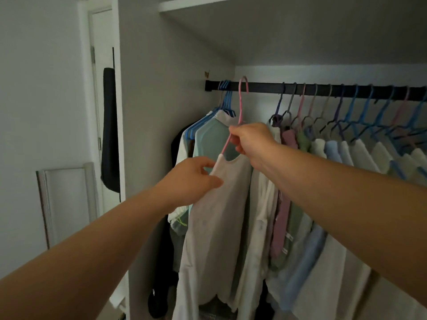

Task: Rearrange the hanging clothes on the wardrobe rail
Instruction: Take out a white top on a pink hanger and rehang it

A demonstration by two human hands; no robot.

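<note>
A black wardrobe rail [265, 87] runs across the upper middle. A pink hanger [241, 105] has its hook over the rail near the left end. A pale beige sleeveless top [215, 218] hangs on it. My right hand [251, 142] is shut on the pink hanger just below its neck. My left hand [191, 179] pinches the top's left shoulder strap. Left of it hang a mint green shirt [208, 137] and other clothes on blue hangers [225, 100].
Right of a gap on the rail hang several garments on purple, grey, pink and blue hangers [360, 107]. The wardrobe's white side wall [161, 100] stands at left. A dark garment [110, 130] hangs on a door beyond. A shelf [196, 3] runs overhead.
</note>
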